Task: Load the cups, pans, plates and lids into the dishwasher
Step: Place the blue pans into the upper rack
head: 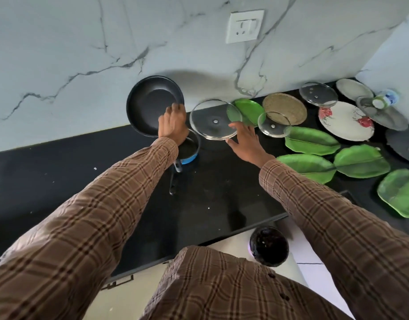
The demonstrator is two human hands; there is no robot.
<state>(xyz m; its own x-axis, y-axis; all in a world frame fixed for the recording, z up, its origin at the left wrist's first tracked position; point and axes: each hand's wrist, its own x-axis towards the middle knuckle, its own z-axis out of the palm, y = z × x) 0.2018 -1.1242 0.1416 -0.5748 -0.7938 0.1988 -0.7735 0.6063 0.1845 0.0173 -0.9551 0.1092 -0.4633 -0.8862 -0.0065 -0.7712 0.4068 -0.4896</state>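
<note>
While hands (173, 122) grip pan (150, 103), labels unreadable.

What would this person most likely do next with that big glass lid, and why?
Probably close the right hand on the large glass lid and lift it: its spread fingers already touch the lid's rim, while the left hand grips the black frying pan.

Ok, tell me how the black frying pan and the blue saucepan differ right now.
The black frying pan is tilted up near the wall, with the left hand on its rim; the blue saucepan sits flat on the counter. The frying pan is wider and black throughout; the saucepan is blue outside. Both have dark insides.
</note>
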